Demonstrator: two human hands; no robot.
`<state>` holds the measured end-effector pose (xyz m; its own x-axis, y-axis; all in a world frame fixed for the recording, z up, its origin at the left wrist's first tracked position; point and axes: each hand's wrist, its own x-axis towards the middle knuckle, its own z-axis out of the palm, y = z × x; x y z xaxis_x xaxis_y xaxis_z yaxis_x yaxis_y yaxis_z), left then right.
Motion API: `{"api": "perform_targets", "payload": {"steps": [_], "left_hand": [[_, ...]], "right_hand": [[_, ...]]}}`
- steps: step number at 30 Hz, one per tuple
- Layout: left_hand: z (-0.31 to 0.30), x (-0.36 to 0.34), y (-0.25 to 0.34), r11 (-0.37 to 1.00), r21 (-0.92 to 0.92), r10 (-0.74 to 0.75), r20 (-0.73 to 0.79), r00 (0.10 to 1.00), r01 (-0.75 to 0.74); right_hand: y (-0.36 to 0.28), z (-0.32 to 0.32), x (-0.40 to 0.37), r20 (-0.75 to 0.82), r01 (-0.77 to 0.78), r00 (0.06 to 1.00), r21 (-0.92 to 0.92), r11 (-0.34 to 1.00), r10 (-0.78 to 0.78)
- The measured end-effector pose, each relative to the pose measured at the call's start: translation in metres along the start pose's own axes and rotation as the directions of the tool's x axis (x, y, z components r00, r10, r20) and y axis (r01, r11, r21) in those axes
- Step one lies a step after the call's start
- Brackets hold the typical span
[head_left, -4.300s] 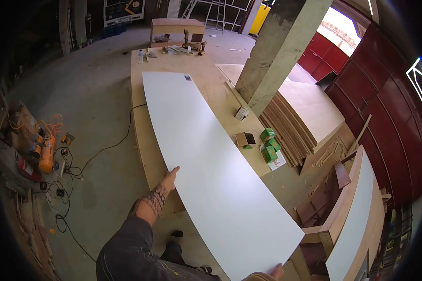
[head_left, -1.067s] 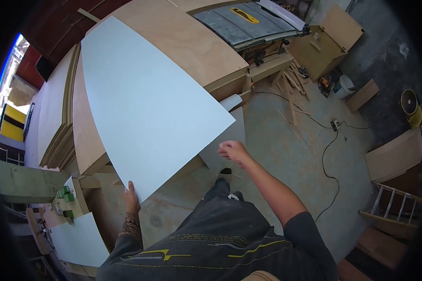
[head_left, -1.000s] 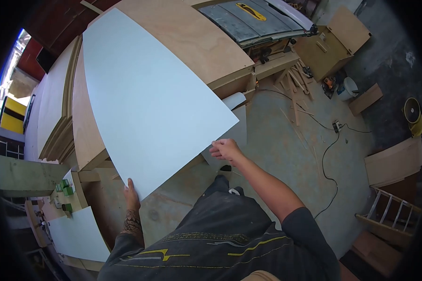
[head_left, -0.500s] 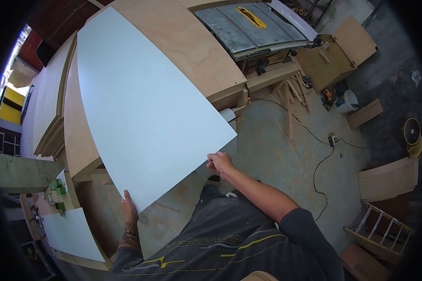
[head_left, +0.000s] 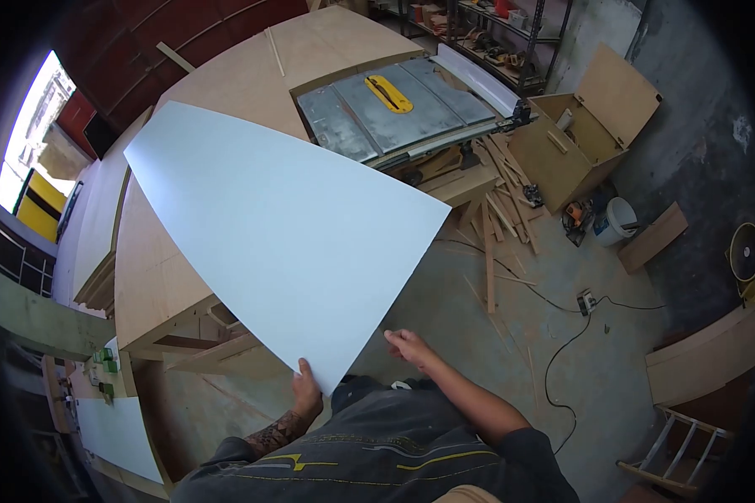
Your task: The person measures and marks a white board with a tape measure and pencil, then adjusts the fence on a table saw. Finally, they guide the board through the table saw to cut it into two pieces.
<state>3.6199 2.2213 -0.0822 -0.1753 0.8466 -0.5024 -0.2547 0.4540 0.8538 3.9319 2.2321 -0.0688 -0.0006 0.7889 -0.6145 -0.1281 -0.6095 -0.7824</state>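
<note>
A large white panel (head_left: 285, 226) slants across the plywood-topped workbench (head_left: 226, 75), its near end jutting out towards my body. My left hand (head_left: 307, 392) grips the panel at its near left corner, thumb on the white face and the other fingers hidden beneath. Just off the panel's right-hand edge is my right hand (head_left: 408, 347), its fingers curled closed, with a small gap between it and the edge. Nothing shows in that hand.
Beyond the panel stands a table saw (head_left: 361, 113) with a yellow insert. Wood offcuts (head_left: 503, 210) and a black cable (head_left: 554, 369) lie on the floor at right, near an open wooden box (head_left: 562, 147) and a white bucket (head_left: 617, 220). A ladder (head_left: 679, 448) lies lower right.
The panel has turned, its near end swinging right and its far end dropping nearer. My left hand moved right with it. My right hand has come off the edge and sits lower.
</note>
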Motion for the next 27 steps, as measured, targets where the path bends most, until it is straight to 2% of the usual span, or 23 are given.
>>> {"api": "perform_targets", "payload": {"steps": [2, 4, 5, 6, 7, 8, 9, 10, 11, 13, 15, 16, 17, 18, 20, 21, 22, 24, 26, 27], "left_hand": [[0.075, -0.016, 0.001, 0.985, 0.058, -0.169, 0.177, 0.970, 0.161], [0.138, -0.024, 0.006, 0.930, 0.306, -0.310, 0.346, 0.885, 0.206], [0.168, -0.030, 0.007, 0.906, 0.343, -0.374, 0.370, 0.850, 0.250], [0.193, -0.032, 0.006, 0.878, 0.380, -0.436, 0.389, 0.811, 0.290], [0.210, -0.025, -0.001, 0.830, 0.436, -0.535, 0.445, 0.718, 0.348], [0.216, -0.017, -0.002, 0.830, 0.437, -0.532, 0.440, 0.723, 0.346], [0.228, -0.013, 0.007, 0.777, 0.563, -0.587, 0.484, 0.649, 0.282], [0.243, -0.011, 0.020, 0.714, 0.670, -0.643, 0.515, 0.567, 0.202], [0.253, -0.013, 0.051, 0.703, 0.660, -0.628, 0.401, 0.667, 0.265], [0.230, 0.021, 0.078, 0.821, 0.419, -0.505, 0.220, 0.834, 0.387], [0.204, 0.075, 0.101, 0.917, 0.251, -0.324, 0.009, 0.946, 0.311], [0.186, 0.109, 0.105, 0.948, 0.157, -0.276, -0.027, 0.961, 0.277], [0.186, 0.130, 0.118, 0.954, 0.047, -0.298, -0.011, 0.955, 0.298], [0.194, 0.142, 0.122, 0.951, 0.034, -0.307, -0.007, 0.952, 0.307], [0.211, 0.162, 0.124, 0.936, -0.182, -0.255, 0.234, 0.938, 0.300], [0.218, 0.174, 0.108, 0.909, -0.277, -0.239, 0.268, 0.933, 0.312], [0.222, 0.175, 0.097, 0.904, -0.288, -0.240, 0.270, 0.932, 0.316], [0.229, 0.174, 0.078, 0.960, -0.269, -0.032, 0.166, 0.986, 0.076], [0.240, 0.149, 0.088, 0.958, -0.273, -0.041, 0.168, 0.985, 0.086], [0.244, 0.144, 0.086, 0.955, -0.256, -0.092, 0.219, 0.971, 0.148]], "right_hand": [[-0.007, -0.021, -0.016, 0.122, -0.111, 0.986, -0.026, 0.993, 0.113], [0.026, -0.034, 0.010, -0.054, -0.018, 0.998, 0.036, 0.999, 0.020], [0.020, -0.040, 0.008, -0.115, 0.075, 0.992, 0.218, 0.973, -0.051], [0.005, -0.048, 0.000, -0.252, 0.170, 0.963, 0.290, 0.942, -0.096], [-0.001, -0.059, 0.004, -0.375, 0.226, 0.923, 0.340, 0.913, -0.089], [-0.005, -0.072, 0.007, -0.492, 0.286, 0.868, 0.382, 0.879, -0.068], [-0.013, -0.083, 0.004, -0.489, 0.287, 0.869, 0.384, 0.878, -0.070], [-0.025, -0.094, -0.006, -0.583, 0.277, 0.808, 0.246, 0.929, -0.086], [-0.036, -0.104, -0.011, -0.665, 0.246, 0.738, 0.104, 0.964, -0.117], [-0.038, -0.116, -0.012, -0.685, 0.274, 0.712, 0.067, 0.959, -0.156], [-0.040, -0.131, 0.003, -0.728, 0.315, 0.644, -0.027, 0.949, -0.235], [-0.048, -0.139, 0.007, -0.727, 0.313, 0.640, -0.047, 0.949, -0.247], [-0.054, -0.146, 0.008, -0.735, 0.296, 0.631, -0.067, 0.953, -0.248], [-0.058, -0.151, 0.010, -0.741, 0.286, 0.623, -0.083, 0.954, -0.252], [-0.065, -0.162, 0.014, -0.742, 0.254, 0.618, -0.126, 0.959, -0.261], [-0.067, -0.168, 0.016, -0.737, 0.233, 0.621, -0.151, 0.961, -0.267], [-0.066, -0.173, 0.020, -0.735, 0.231, 0.620, -0.164, 0.959, -0.275], [-0.065, -0.183, 0.030, -0.758, 0.157, 0.589, -0.232, 0.960, -0.279], [-0.067, -0.194, 0.031, -0.759, 0.159, 0.591, -0.224, 0.961, -0.275], [-0.070, -0.205, 0.030, -0.765, 0.165, 0.585, -0.212, 0.963, -0.269]]}}
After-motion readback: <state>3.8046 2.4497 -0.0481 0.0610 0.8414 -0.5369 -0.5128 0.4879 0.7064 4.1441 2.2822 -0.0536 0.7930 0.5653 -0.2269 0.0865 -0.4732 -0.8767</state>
